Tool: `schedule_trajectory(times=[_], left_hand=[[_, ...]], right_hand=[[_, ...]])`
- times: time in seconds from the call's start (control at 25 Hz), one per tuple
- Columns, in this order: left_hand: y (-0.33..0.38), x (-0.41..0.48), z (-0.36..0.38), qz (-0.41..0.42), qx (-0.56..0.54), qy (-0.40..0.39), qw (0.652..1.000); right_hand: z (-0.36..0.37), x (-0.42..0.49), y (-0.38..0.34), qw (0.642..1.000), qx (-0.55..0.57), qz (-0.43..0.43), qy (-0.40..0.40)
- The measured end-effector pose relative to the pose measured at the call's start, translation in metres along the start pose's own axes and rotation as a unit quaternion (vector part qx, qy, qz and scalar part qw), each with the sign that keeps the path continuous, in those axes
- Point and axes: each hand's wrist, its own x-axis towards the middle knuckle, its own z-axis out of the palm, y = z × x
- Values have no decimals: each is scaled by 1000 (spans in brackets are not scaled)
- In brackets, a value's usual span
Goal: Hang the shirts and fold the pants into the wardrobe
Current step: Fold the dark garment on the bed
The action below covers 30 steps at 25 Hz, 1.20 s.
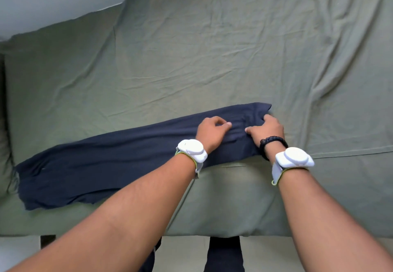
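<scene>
Pants [106, 165], navy, lay lengthwise on green sheet [212, 59]; L hand [212, 132] & R hand [268, 131] had fingers [228, 124] curled, pinching cloth near one end. Soft, light, limp fabric, prob. best gripped at corners.

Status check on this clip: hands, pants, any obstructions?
Left hand pinches pants near one end; right hand grips that end. Pants stretched full length on green sheet. Nothing in the way.
</scene>
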Motion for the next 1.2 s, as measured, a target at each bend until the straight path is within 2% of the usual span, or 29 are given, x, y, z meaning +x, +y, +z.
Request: schedule_trajectory(times=[0.04,0.12,0.16,0.24,0.4,0.44,0.52,0.64,0.76,0.84,0.92,1.0,1.04,1.12,1.2], left_hand=[[9,-6,-4,-21,-80,-39,996],[21,-16,-19,-72,-261,-110,956],[18,-21,-34,-93,-335,-124,930],[-6,-32,-75,-117,-406,-121,899],[-112,-51,-203,-133,-461,-87,873],[-170,-54,-256,-129,-479,-41,867],[-234,-58,-314,-137,-492,3,859],[-346,-67,-403,-192,-478,67,855],[-450,-78,-475,-242,-451,142,847],[-505,-85,-505,-263,-419,212,843],[-549,-89,-524,-293,-335,261,856],[-571,-90,-529,-324,-113,311,886],[-568,-85,-524,-286,-17,337,897],[-534,-66,-495,-136,58,340,929],[-477,-39,-451,-9,43,241,969]], right_hand=[[3,-14,-12,1000,0,-31,-4],[18,-48,-43,994,19,-106,-14],[33,-68,-61,990,25,-135,-34],[70,-105,-96,983,13,-168,-75],[182,-182,-163,957,-80,-221,-168],[242,-219,-193,942,-97,-249,-204],[304,-260,-224,927,-95,-276,-237],[424,-320,-263,901,-68,-270,-332],[525,-369,-278,855,-63,-248,-452],[560,-384,-277,850,-54,-246,-464],[570,-375,-264,884,-23,-230,-407],[558,-352,-244,937,7,-230,-262],[545,-335,-235,957,-5,-237,-165],[511,-300,-219,977,-79,-197,33],[471,-267,-202,982,-87,-92,139]])
